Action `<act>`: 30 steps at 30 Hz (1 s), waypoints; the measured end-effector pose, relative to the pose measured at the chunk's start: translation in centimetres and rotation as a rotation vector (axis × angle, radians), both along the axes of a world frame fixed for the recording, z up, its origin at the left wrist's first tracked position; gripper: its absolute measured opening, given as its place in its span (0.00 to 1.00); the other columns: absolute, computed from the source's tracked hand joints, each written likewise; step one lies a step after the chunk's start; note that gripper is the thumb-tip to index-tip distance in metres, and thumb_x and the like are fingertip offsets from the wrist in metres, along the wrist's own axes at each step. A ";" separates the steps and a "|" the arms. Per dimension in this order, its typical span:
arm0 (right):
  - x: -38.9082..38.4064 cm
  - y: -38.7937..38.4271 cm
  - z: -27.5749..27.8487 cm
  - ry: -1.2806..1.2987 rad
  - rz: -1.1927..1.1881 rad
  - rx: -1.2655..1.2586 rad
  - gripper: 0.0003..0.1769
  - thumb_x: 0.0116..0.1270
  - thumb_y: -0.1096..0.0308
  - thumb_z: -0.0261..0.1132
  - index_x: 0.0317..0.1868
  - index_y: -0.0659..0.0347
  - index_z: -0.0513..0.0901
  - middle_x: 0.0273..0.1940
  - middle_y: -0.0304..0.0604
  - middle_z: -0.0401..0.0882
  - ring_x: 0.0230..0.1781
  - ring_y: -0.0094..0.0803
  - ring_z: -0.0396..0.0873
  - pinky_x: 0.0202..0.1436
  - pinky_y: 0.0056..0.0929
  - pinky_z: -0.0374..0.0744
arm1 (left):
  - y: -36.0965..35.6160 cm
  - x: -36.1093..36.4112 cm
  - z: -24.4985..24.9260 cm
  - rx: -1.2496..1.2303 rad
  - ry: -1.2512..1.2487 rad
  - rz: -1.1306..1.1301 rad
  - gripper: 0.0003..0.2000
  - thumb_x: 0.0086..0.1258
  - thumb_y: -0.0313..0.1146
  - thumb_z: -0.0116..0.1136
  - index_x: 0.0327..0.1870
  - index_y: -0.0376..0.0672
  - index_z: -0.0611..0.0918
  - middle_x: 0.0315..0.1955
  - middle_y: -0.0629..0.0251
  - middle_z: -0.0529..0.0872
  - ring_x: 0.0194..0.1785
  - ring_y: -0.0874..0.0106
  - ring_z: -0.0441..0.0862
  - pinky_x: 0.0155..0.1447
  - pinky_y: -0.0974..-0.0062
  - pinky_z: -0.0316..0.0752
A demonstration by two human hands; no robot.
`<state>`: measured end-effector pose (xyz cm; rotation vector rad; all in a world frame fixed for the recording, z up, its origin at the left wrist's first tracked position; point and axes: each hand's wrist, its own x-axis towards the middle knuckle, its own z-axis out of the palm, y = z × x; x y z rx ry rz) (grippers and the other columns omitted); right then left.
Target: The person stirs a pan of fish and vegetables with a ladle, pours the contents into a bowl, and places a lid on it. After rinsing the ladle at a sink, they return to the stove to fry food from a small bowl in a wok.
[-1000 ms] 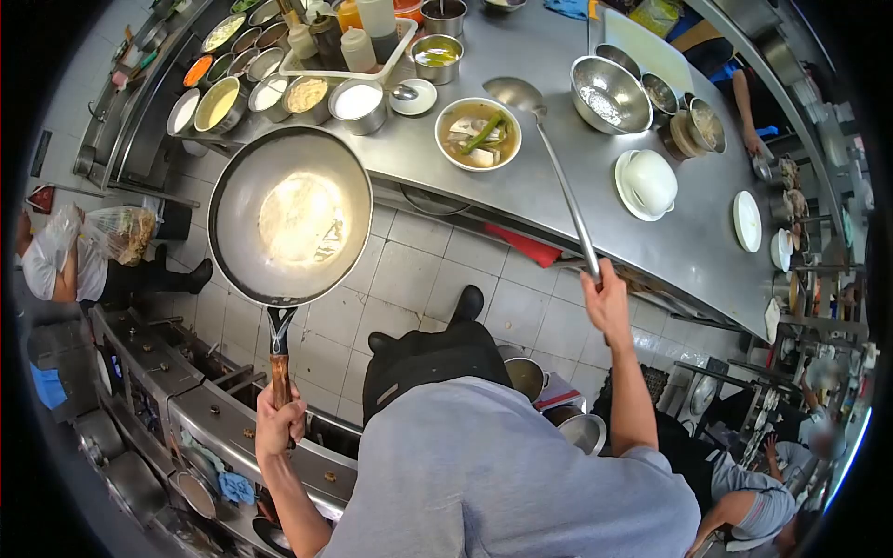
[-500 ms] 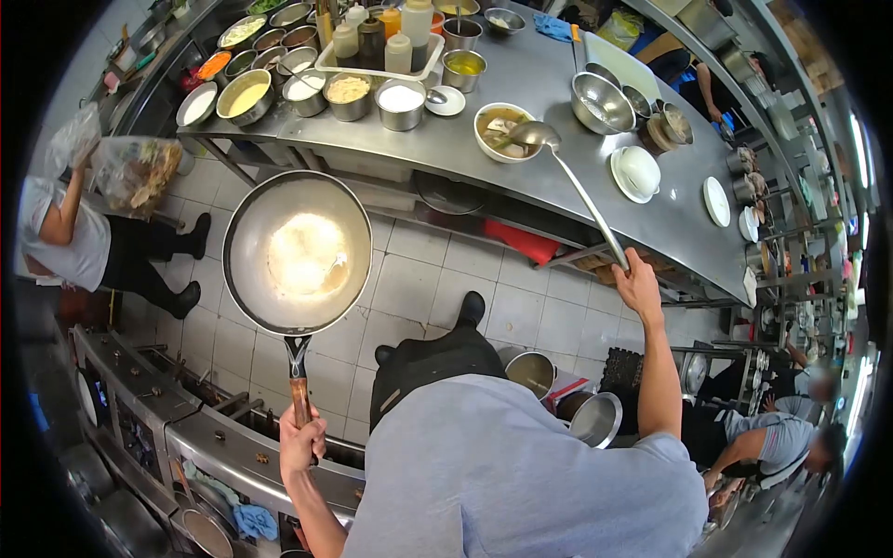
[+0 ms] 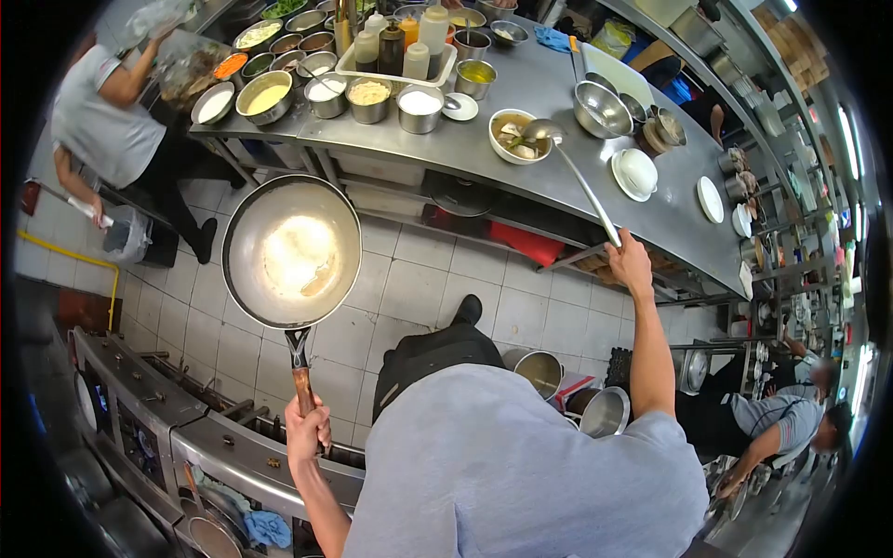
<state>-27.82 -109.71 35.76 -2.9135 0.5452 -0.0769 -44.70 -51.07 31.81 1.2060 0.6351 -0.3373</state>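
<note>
My left hand is wrapped round the wooden handle of a large wok, held over the tiled floor. A thin wet film shines in the wok's bottom. My right hand grips the end of a long metal ladle. The ladle's head is at the right rim of a white bowl, which holds soup with pale pieces and greens. The bowl stands near the front edge of the steel counter.
Metal pots of ingredients and a tray of bottles line the counter's left part. White dishes stand to its right. A stove is at lower left. One co-worker is at upper left, others at right.
The ladle's head has shifted slightly right with my right hand, and its angle has changed. The wok has moved slightly left. The co-worker at upper left has stepped closer to the counter.
</note>
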 end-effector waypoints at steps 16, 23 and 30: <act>-4.3 4.6 0.7 -0.016 -0.041 0.143 0.16 0.60 0.60 0.65 0.36 0.66 0.73 0.29 0.61 0.77 0.34 0.59 0.77 0.36 0.48 0.73 | 4.9 -1.3 -1.9 -0.049 -0.031 0.019 0.07 0.58 0.22 0.54 0.34 0.42 0.70 0.11 0.73 0.66 0.08 0.82 0.60 0.11 0.82 0.57; -4.0 15.4 -1.0 0.013 0.031 0.941 0.12 0.68 0.61 0.61 0.33 0.59 0.70 0.15 0.30 0.64 0.09 0.18 0.63 0.10 0.21 0.64 | 6.9 -1.0 -1.0 -0.083 -0.032 0.093 0.08 0.59 0.21 0.55 0.35 0.43 0.69 0.12 0.75 0.65 0.09 0.83 0.59 0.11 0.82 0.56; 0.7 33.9 -3.3 0.300 0.428 1.145 0.15 0.69 0.64 0.61 0.28 0.58 0.66 0.13 0.32 0.64 0.08 0.20 0.65 0.10 0.20 0.65 | 11.6 -0.3 -0.6 -0.170 -0.079 0.207 0.09 0.62 0.23 0.58 0.38 0.44 0.70 0.16 0.78 0.66 0.12 0.86 0.59 0.13 0.83 0.53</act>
